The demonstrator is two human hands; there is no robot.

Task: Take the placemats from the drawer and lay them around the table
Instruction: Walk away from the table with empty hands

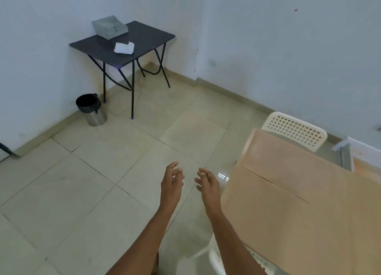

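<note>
A small grey drawer box (109, 27) sits at the back of a dark folding side table (144, 39) in the far corner, its drawer front closed. No placemat is visible. The light wooden dining table (299, 192) fills the lower right, its top bare. My left hand (172, 182) and my right hand (208, 185) hang side by side over the floor just left of the dining table's corner, both with fingers apart and holding nothing.
A white crumpled cloth (124, 47) lies on the side table. A steel bin (91, 109) with a black liner stands by the left wall. One white perforated chair (296, 130) stands behind the dining table, another chair (216, 256) below my right arm. Tiled floor lies between.
</note>
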